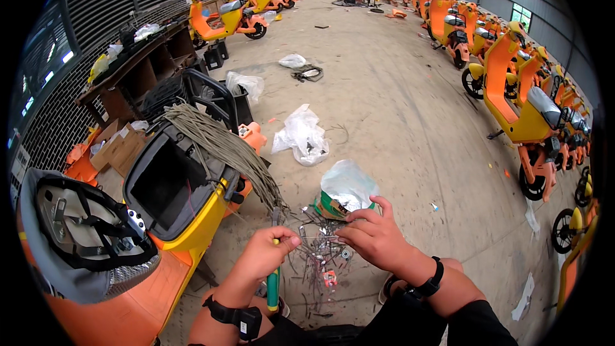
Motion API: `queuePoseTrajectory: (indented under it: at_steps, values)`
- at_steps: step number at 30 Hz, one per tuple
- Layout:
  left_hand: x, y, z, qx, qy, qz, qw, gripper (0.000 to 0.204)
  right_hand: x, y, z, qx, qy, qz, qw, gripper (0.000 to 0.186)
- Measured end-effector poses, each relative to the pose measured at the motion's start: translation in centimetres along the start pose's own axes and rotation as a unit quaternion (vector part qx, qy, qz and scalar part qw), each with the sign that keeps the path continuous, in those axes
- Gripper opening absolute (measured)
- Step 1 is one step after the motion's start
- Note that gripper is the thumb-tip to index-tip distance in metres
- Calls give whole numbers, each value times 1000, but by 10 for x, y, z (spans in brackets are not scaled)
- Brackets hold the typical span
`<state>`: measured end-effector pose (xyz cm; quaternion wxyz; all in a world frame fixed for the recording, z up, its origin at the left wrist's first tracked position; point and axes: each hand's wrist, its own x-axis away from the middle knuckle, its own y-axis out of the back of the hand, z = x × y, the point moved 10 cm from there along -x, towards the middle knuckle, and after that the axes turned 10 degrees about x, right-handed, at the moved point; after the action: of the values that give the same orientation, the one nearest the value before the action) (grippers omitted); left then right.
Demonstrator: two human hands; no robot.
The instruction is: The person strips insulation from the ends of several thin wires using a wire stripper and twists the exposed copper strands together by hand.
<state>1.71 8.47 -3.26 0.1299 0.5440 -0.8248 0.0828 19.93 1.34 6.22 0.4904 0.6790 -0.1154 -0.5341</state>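
My left hand is closed round a hand tool with a green and yellow handle; its grey metal end sticks up above the fist, and I cannot tell its exact kind. A thin pale strand runs from the left thumb and forefinger to my right hand, whose thumb and finger pinch the other end while the remaining fingers are raised. Below lie many dark wire or strip scraps on the floor. Just beyond the right hand stands a green box lined with a clear plastic bag.
At my left, a yellow and orange scooter has an open storage bin, a rope bundle and a padded seat turned up. Plastic bags lie ahead. Rows of scooters line the right side; a wooden shelf stands left.
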Motion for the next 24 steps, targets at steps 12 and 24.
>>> queuePoseTrajectory:
  at_steps: [12,24]
  values:
    - [18,-10,-42,-208,-171,-60,961,6,83,-110,-11,-707,-523,274,389,19]
    - [0,5,-9,-49,-48,-34,997,12,6,-4,12,49,-57,75,994,59]
